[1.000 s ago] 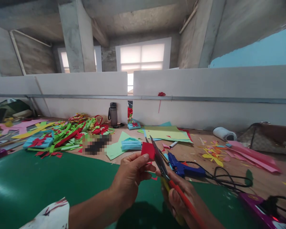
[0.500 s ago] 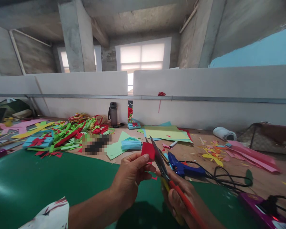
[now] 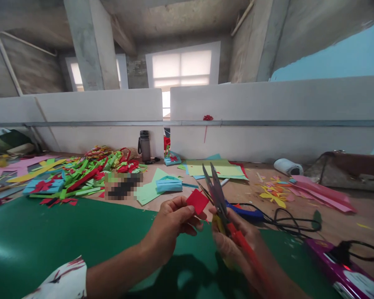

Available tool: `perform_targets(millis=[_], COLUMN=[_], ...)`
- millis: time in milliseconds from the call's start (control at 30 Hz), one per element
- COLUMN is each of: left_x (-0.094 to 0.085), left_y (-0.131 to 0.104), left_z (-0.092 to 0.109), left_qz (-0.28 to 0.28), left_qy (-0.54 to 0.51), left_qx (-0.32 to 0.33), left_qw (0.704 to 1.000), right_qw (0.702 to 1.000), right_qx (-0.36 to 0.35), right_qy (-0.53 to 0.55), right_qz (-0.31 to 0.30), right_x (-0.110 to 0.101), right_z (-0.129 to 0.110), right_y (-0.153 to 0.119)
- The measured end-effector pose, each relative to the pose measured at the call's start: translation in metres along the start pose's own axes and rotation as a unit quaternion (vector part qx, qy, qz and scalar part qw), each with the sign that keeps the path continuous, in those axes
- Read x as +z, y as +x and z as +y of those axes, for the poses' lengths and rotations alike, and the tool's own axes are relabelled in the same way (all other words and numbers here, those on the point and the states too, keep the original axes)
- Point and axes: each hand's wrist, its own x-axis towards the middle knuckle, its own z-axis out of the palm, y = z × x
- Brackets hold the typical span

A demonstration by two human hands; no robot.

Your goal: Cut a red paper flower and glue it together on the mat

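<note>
Between thumb and fingers, my left hand (image 3: 171,222) pinches a small red paper square (image 3: 197,202), turned corner-up. My right hand (image 3: 237,241) grips scissors (image 3: 217,193) with red and yellow handles. Their blades point up and away, slightly parted, just right of the red paper and apart from it. Behind my right hand lies a blue glue gun (image 3: 246,212), partly hidden by it. A small light-blue folded paper piece (image 3: 168,184) rests beyond my left hand on green paper sheets (image 3: 146,192).
A green mat (image 3: 81,232) covers the near table. Green and red paper strips (image 3: 96,170) pile up at left, near a grey bottle (image 3: 145,147). Yellow-green sheets (image 3: 208,167) lie ahead. On the right are pink paper (image 3: 324,194), black cables (image 3: 294,224) and a purple power strip (image 3: 339,265).
The scissors have moved away from the red paper, up and to the right. My left hand has turned the red square onto its corner. The view has shifted slightly.
</note>
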Motion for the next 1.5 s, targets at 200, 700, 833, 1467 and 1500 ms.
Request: perform_targets(millis=[200,700,833,1467,1500], left_x=[-0.002,0.001,0.002,-0.002,-0.001], left_y=[0.002,0.001,0.000,0.001,0.000], left_z=[-0.003,-0.005,-0.007,-0.016,-0.016], left_qz=[-0.088,-0.109,-0.104,-0.053,-0.050], left_qy=[0.087,0.118,0.104,0.050,0.045], left_qx=[-0.047,-0.078,-0.076,-0.100,-0.101], left_qw=[0.991,0.984,0.986,0.992,0.993], right_qw=[0.996,0.998,0.997,0.999,0.999], right_qx=[0.026,-0.004,0.020,0.019,0.021], right_qy=[0.061,0.049,0.075,0.034,0.036], right_qz=[0.055,0.029,0.019,0.031,0.030], right_x=[-0.006,-0.009,-0.008,-0.008,-0.008], right_z=[-0.010,-0.004,-0.004,-0.003,-0.002], right_y=[0.002,0.002,0.002,0.001,0.001])
